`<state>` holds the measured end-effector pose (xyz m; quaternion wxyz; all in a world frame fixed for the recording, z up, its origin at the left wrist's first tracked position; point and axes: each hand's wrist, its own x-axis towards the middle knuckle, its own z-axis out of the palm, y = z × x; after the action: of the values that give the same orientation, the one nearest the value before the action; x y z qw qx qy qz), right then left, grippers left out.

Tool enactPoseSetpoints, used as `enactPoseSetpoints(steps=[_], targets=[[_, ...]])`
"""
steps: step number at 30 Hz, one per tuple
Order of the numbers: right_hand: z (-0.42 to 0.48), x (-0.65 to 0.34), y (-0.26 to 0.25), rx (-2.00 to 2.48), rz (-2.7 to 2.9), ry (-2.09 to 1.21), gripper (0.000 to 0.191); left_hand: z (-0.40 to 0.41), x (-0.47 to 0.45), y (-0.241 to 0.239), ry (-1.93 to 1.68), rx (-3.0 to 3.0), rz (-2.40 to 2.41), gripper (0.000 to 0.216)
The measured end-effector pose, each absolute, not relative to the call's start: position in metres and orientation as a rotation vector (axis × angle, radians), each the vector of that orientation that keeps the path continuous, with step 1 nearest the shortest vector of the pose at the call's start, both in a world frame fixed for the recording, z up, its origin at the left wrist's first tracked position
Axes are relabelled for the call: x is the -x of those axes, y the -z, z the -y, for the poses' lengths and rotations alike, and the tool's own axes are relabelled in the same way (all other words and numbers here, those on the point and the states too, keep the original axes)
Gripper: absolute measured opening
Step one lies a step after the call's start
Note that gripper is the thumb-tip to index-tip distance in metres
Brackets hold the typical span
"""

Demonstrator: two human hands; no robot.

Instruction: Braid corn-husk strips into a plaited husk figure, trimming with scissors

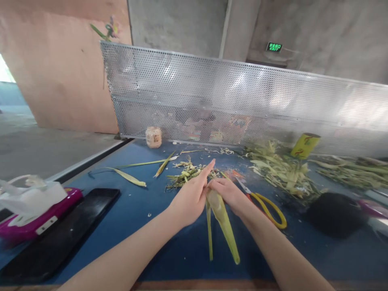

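Observation:
Both my hands meet over the middle of the blue table (169, 250). My left hand (190, 194) has its fingers stretched forward and its thumb side pressed on the top of a yellow-green leaf piece (224, 222). My right hand (227, 192) is closed around the upper end of the same leaf piece, whose two long strips trail toward me. Just beyond my fingertips lies a small heap of green and pale cuttings (184, 173). Yellow-handled scissors (266, 206) lie on the table right beside my right wrist.
A perforated metal screen (242, 105) stands along the table's far edge. A big pile of leaf scraps (281, 169) and a yellow can (304, 145) are at right, a black round thing (333, 212) nearer. At left lie a black tray (66, 226), a pink box (33, 220), a small jar (153, 136).

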<state>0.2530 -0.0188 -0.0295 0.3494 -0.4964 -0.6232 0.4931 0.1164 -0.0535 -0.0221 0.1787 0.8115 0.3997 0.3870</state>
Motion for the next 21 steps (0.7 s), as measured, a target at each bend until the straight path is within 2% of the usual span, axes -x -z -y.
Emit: enactPoseSetpoints(steps=[6, 16, 21], targets=[[0.013, -0.261, 0.029, 1.131, 1.798, -1.235, 0.021, 0.046, -0.114, 0.022, -1.260, -2.155, -1.218, 0.055], [0.017, -0.262, 0.026, 1.046, 1.878, -1.101, 0.016, 0.041, -0.109, 0.017, -1.276, -1.743, -1.173, 0.061], [0.016, -0.264, 0.023, 1.038, 1.814, -1.262, 0.015, 0.044, -0.112, 0.018, -1.342, -1.778, -1.186, 0.058]])
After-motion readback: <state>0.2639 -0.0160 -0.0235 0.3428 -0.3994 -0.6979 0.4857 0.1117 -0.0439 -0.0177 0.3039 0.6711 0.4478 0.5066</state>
